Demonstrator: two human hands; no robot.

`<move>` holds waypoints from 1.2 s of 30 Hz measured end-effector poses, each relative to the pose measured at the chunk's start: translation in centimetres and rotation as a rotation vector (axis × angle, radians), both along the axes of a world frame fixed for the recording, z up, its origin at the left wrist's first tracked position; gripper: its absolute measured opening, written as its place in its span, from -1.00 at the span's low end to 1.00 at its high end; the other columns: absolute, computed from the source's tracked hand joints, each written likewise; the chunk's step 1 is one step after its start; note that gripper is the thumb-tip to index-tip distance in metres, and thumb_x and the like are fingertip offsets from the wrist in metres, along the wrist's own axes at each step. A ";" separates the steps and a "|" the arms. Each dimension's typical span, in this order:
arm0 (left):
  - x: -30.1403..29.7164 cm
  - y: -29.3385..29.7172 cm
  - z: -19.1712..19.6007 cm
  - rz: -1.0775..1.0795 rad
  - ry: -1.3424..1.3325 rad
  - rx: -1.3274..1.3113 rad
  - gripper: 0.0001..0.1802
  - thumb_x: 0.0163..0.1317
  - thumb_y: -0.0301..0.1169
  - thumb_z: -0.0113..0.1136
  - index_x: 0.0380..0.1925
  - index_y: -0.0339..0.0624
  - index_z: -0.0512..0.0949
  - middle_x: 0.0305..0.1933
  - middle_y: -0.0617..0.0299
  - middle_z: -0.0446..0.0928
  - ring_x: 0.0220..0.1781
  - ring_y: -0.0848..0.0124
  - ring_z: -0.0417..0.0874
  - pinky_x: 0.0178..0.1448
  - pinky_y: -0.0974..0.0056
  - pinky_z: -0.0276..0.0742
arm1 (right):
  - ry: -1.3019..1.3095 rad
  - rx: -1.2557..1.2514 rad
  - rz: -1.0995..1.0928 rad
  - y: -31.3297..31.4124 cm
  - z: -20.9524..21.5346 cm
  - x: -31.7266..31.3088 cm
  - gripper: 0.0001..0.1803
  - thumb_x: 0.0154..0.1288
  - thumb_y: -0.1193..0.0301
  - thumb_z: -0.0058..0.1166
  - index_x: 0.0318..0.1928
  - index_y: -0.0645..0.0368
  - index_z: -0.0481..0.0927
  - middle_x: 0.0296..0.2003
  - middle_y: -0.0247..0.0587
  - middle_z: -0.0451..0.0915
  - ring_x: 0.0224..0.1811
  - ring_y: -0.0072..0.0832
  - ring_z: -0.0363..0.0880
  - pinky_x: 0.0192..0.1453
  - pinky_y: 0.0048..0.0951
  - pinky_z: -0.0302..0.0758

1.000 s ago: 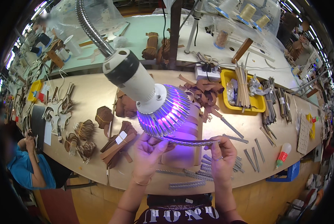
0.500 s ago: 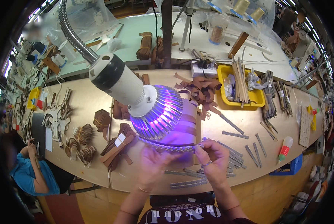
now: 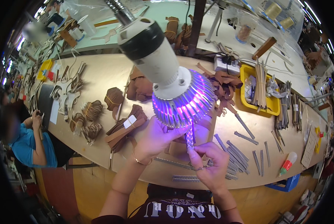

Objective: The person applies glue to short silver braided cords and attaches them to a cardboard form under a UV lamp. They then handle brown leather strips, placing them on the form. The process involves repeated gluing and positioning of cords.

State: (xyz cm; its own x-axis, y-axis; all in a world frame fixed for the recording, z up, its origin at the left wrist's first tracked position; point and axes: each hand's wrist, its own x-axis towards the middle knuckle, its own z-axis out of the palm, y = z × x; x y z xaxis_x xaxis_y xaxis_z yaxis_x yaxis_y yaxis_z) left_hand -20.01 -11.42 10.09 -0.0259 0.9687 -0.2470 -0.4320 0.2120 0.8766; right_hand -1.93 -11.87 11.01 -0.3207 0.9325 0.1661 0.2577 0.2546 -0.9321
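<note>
Under the rim of a lamp [image 3: 183, 100] glowing purple, a short braided strap [image 3: 190, 140] runs lengthwise toward me, lit violet. My right hand [image 3: 213, 160] pinches its near end between thumb and fingers. At the far end, my left hand [image 3: 154, 140] is closed with its thumb against the braid, close below the lamp's finned metal edge; some of its fingers are hidden behind the lamp. To the right of my right hand lies a pile of grey braided straps [image 3: 238, 155], with more lying near the table's front edge.
Bundles of brown leather strips [image 3: 127, 125] lie left of the lamp. At the right stand a yellow tray [image 3: 262, 109] holding thin sticks and a red-and-clear bottle [image 3: 287, 164]. A co-worker in a blue shirt [image 3: 34, 145] sits at the left.
The braided strap has turned from lying crosswise to pointing toward me. My left hand has moved up to the lamp's edge. The whole view has shifted, with the lamp now further right.
</note>
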 end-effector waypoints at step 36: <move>-1.0 -1.5 1.9 -0.013 -0.244 -0.072 -0.46 0.16 -0.71 0.26 0.17 -0.41 0.36 0.01 0.04 0.62 0.04 0.34 0.69 0.07 0.32 0.67 | 0.064 0.087 0.042 0.8 0.4 -1.1 -0.86 0.06 0.44 0.40 -0.38 0.19 0.68 -0.51 -0.31 0.60 -0.54 -0.46 0.50 -0.39 -0.45 0.37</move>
